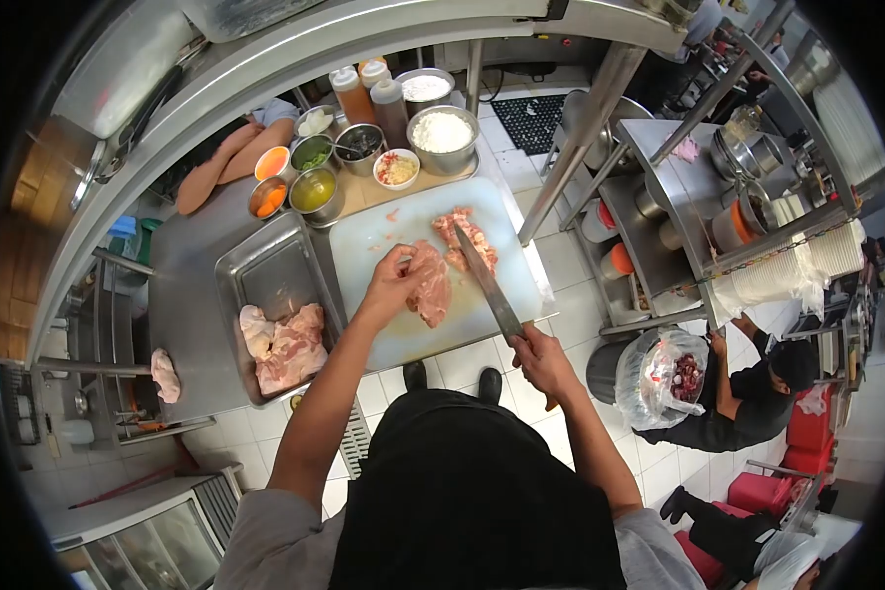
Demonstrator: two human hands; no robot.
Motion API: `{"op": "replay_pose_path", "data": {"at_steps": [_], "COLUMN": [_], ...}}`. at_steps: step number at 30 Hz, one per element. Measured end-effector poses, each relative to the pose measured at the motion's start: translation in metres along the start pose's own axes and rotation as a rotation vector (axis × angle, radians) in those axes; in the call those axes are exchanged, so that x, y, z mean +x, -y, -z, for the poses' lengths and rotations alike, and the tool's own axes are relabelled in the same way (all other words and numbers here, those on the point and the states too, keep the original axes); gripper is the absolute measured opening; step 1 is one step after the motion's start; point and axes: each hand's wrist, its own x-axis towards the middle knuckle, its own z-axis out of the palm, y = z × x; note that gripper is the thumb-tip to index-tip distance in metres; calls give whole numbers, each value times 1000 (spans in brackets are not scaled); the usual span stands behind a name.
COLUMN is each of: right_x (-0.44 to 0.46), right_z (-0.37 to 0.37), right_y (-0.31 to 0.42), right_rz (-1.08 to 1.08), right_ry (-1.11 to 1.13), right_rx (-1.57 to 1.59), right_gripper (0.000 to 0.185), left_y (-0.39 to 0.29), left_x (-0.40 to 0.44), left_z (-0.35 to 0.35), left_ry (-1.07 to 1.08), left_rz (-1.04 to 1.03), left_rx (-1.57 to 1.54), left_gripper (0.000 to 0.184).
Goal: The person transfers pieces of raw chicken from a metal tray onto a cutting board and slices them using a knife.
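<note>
My left hand (pixel 391 282) pinches a flat piece of raw chicken (pixel 431 290) at its upper left edge, over the middle of the white cutting board (pixel 362 329). In my right hand (pixel 541 362) is a large kitchen knife (pixel 497 297), gripped by its handle. The blade points up and to the left, its tip over a pile of chopped chicken (pixel 452 221) on the board. Small pink scraps lie left of that pile. Left of the board, a metal tray (pixel 228 295) holds larger raw chicken pieces (pixel 292 349) at its near end.
Behind the board stand squeeze bottles (pixel 352 95), a bowl of white powder (pixel 442 131) and several small sauce bowls (pixel 315 189). Another chicken piece (pixel 164 376) lies at the table's left edge. A person's folded arms (pixel 231 152) rest at the far side. A co-worker (pixel 757 393) crouches by a lined bin (pixel 649 369).
</note>
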Motion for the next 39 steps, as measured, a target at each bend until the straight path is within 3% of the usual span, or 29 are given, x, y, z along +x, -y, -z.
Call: {"op": "replay_pose_path", "data": {"at_steps": [1,4,8,11,14,20,32,37,39], "right_x": [2,13,39,67,102,138,13,111,145], "right_z": [-1,-13,-45,-59,-77,-103,-23,-64,-77], "right_y": [2,7,-2,21,29,29,-49,-16,13], "right_rz": [9,58,305,327,458,462,163,420,395], "right_ry": [0,-14,-137,-76,-105,-65,124,59,18], "right_rx": [-5,-90,-416,-495,-557,-778,-798,-644,-679], "right_gripper": [26,25,22,22,22,24,25,23,24], "left_y": [2,30,36,32,39,49,56,56,58], "left_x": [-1,-5,-32,-35,-29,-26,-29,-31,-34], "left_z": [4,35,32,13,0,-6,-2,-4,-4], "left_ry": [2,-1,-373,-409,-367,-435,-463,-480,-486], "left_rz": [11,32,-399,-570,-556,-525,-496,-514,-503], "left_rx": [-11,449,1003,1024,994,1043,976,917,899], "left_gripper": [32,34,30,23,16,15,30,29,27]}}
